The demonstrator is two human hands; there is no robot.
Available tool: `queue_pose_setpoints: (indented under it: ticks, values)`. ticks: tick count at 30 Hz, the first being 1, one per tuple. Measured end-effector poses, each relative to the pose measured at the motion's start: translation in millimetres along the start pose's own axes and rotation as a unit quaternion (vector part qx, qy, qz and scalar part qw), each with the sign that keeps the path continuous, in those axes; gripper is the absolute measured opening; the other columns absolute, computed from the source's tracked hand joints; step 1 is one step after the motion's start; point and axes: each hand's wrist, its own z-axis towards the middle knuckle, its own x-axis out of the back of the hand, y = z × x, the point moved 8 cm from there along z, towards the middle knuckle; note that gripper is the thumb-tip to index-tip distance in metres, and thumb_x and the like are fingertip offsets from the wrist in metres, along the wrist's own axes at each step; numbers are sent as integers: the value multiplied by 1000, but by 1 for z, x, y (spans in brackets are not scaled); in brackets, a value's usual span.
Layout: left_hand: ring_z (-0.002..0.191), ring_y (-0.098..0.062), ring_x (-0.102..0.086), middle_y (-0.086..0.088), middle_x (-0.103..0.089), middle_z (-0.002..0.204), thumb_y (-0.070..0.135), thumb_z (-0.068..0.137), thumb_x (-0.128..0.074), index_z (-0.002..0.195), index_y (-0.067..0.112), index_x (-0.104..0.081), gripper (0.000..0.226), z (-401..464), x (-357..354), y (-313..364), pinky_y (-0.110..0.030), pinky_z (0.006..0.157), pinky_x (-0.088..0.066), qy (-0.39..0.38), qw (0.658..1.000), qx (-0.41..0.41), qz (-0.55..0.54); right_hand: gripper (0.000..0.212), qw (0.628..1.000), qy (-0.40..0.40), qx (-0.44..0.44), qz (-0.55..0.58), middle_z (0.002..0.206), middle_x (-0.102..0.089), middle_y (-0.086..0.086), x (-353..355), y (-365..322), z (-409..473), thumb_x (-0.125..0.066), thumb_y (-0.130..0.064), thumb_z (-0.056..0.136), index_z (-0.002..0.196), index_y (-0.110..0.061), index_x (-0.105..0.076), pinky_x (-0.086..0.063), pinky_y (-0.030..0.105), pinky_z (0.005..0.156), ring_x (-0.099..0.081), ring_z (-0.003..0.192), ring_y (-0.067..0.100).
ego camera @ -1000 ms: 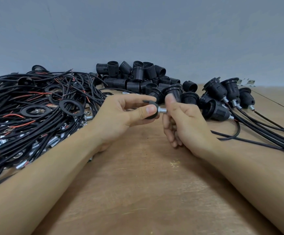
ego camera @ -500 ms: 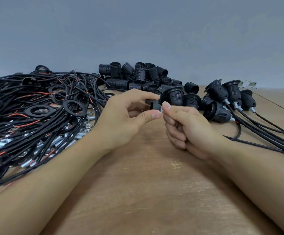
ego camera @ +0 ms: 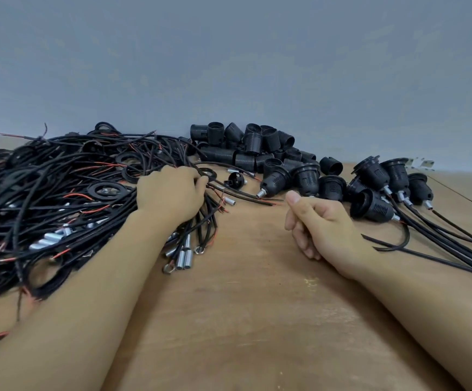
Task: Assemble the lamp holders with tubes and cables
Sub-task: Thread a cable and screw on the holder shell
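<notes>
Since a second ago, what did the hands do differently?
The left hand let go of the small black cap with its metal tube, which now lies on the table, and reached left into the cable tangle. The right hand dropped back, fingers curled, seemingly empty. The holder piles stayed put.

one view only, from a wide-angle camera worn on the person's head. it looks forward and down across a wooden table (ego camera: pixel 257 320) toward a plain grey-blue wall (ego camera: pixel 229 66), which fills the upper part of the picture. the camera sits close: both forearms enter from the bottom corners and run up toward the middle, the left hand (ego camera: pixel 170 196) left of centre, the right hand (ego camera: pixel 322 224) right of centre. the wide lens bends the table's far edge, so it curves down at the sides. there is no second view to share any part of the scene.
</notes>
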Motion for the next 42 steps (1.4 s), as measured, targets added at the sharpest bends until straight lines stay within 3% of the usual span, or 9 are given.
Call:
queue_pose_setpoints:
  ticks: [7,11,17,21,24,27,30,36,42]
  values:
    - [105,-35,-61,-6,-69,108,33,84,-61,95,31,-70,14,-1,11,-24,-38,78,-44,9,979,122,-165,48,1000,-2,-9,8,46,-51,5,1,0,-1,-56,-55,93,64,-18,-64,-34,21,36,-43,36,17]
    - [92,-26,-60,6,-65,87,32,87,-53,98,29,-65,16,-15,51,-22,-33,74,-40,178,932,142,-282,47,999,7,-11,38,46,-50,6,2,0,1,-57,-55,90,63,-17,-63,-32,21,36,-42,35,16]
    - [70,-17,-64,4,-67,78,18,87,-63,89,17,-73,10,-65,88,69,-39,62,-52,305,894,-165,-282,49,992,-2,-15,127,55,-56,6,4,-3,4,-54,-64,86,76,-20,-72,-30,20,37,-43,36,16]
    - [82,-22,-71,-3,-70,83,13,88,-68,90,11,-76,9,-93,69,117,-40,62,-55,223,839,-395,-301,63,974,-94,-20,206,72,-60,12,-2,-6,8,-53,-62,85,109,-6,-69,-30,20,37,-48,43,16]
    - [89,-20,-70,1,-70,92,13,87,-69,97,9,-76,13,-100,53,133,-39,67,-57,144,829,-440,-314,50,973,-98,5,209,69,-58,12,7,-10,6,-58,-44,91,108,2,-67,-30,20,37,-46,46,13]
    - [77,5,-54,13,-62,90,13,87,-69,104,11,-70,17,-86,42,125,-19,73,-47,91,843,-352,-396,42,976,-54,30,208,70,-61,12,18,-16,6,-55,-44,91,90,-4,-69,-35,19,37,-51,47,13]
    - [60,-3,-47,14,-57,71,27,89,-65,88,20,-69,8,-63,28,99,-16,61,-43,49,841,-158,-515,36,963,23,45,266,71,-66,10,35,-18,9,-54,-38,90,80,-4,-61,-43,21,41,-60,52,17]
    - [52,-15,-33,-1,-36,62,12,89,-47,74,12,-53,16,-55,-25,85,-26,44,-30,-185,575,152,-782,38,962,44,26,267,75,-64,9,40,-15,9,-54,-43,91,79,-13,-72,-47,26,45,-62,57,22]
    - [70,-13,-61,-6,-65,82,31,75,-80,97,7,-73,33,-60,-36,94,-26,65,-56,-288,563,140,-762,36,964,46,25,261,68,-63,10,37,-14,9,-53,-37,92,85,-7,-70,-47,25,44,-61,56,20]
